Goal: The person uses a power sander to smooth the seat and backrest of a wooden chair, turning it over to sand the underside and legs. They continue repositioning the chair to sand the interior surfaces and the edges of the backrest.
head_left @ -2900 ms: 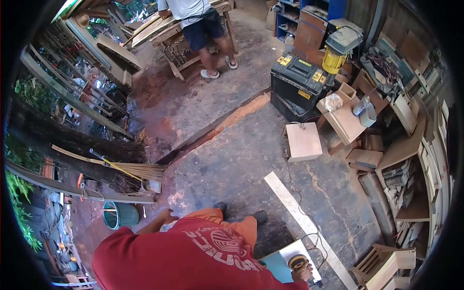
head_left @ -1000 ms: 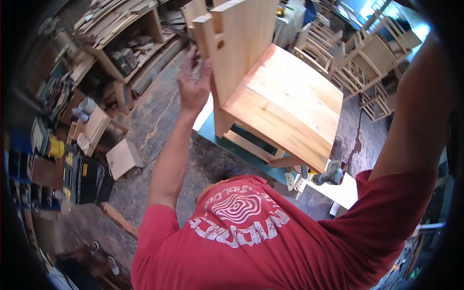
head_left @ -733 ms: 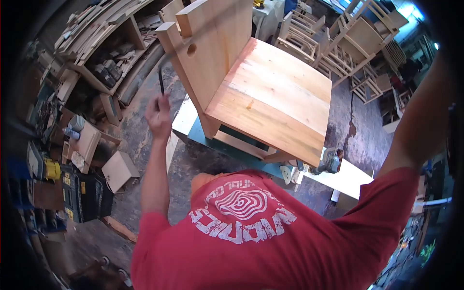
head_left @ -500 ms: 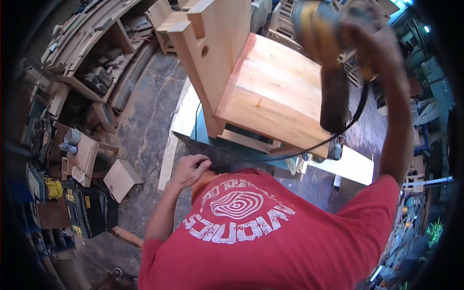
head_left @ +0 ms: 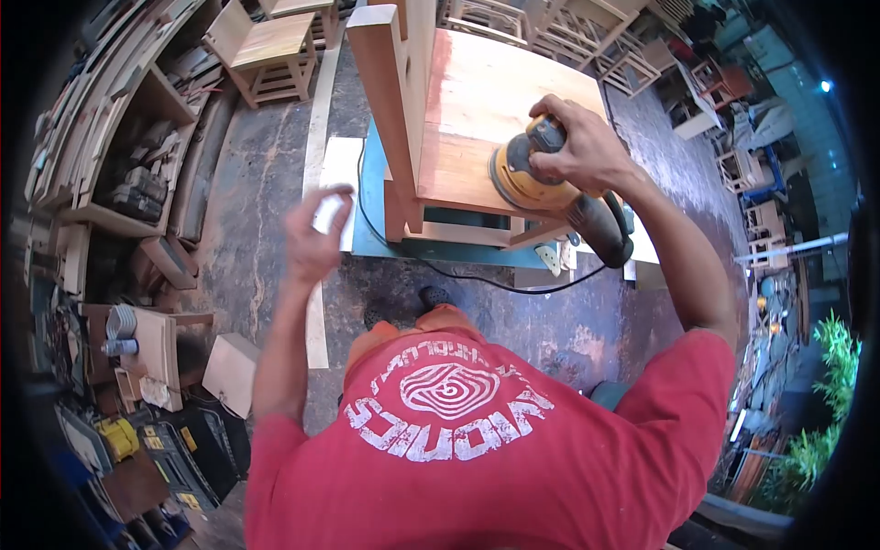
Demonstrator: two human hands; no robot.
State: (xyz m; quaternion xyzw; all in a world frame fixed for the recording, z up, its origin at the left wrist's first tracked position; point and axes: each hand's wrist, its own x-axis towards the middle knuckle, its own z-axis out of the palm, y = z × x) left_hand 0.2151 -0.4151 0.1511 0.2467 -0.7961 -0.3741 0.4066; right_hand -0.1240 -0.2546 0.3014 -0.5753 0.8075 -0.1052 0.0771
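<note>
My right hand [head_left: 587,147] grips the top of a yellow and black orbital sander [head_left: 533,191], whose round pad is down at the near edge of a wooden chair's seat [head_left: 481,92]. A dark dust canister [head_left: 600,229] sticks out from the sander toward me. To the left, my left hand [head_left: 316,229] hangs in the air, slightly blurred, with thumb and fingers apart and nothing in it. Closest to that hand is the chair's upright back post [head_left: 387,101]. The chair stands on a teal board [head_left: 374,183].
A black power cord [head_left: 513,291] loops below the chair's front. Unfinished wooden chairs [head_left: 266,46] stand behind. Shelves of timber offcuts [head_left: 147,147] line the left side, with a black toolbox [head_left: 188,449] lower down. A white board [head_left: 344,156] lies beside the teal one.
My right hand has brought the sander down from the raised upper right onto the seat's near edge. My left hand has moved up and left, away from my body. The view has shifted.
</note>
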